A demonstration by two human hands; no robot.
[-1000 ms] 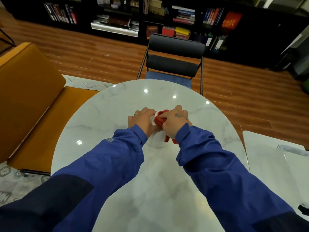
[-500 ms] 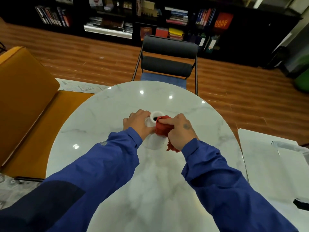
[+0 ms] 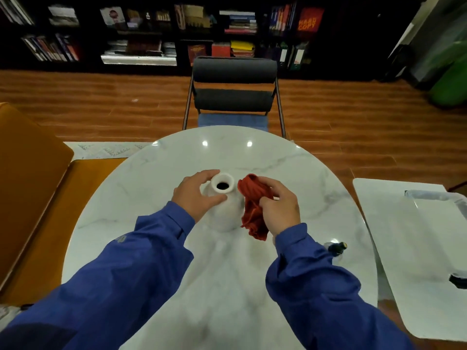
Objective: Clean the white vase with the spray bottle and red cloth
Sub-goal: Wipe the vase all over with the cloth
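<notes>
The white vase (image 3: pixel 225 210) stands upright near the middle of the round marble table (image 3: pixel 290 173), its dark mouth facing up. My left hand (image 3: pixel 195 195) wraps around the vase's neck and left shoulder. My right hand (image 3: pixel 279 208) holds the bunched red cloth (image 3: pixel 252 208) just right of the vase; the cloth hangs beside the vase body and touches its right side. The spray bottle (image 3: pixel 336 248) shows only its dark top and clear body behind my right sleeve, near the table's right edge.
A black chair (image 3: pixel 233 97) with a blue seat stands at the table's far side. An orange sofa (image 3: pixel 30 185) runs along the left. A white side table (image 3: pixel 409 248) with a clear tray sits to the right. Bookshelves line the back wall.
My right hand has drawn the red cloth off the vase's rim and to the right side. The vase mouth is now uncovered. My left hand stays on the vase.
</notes>
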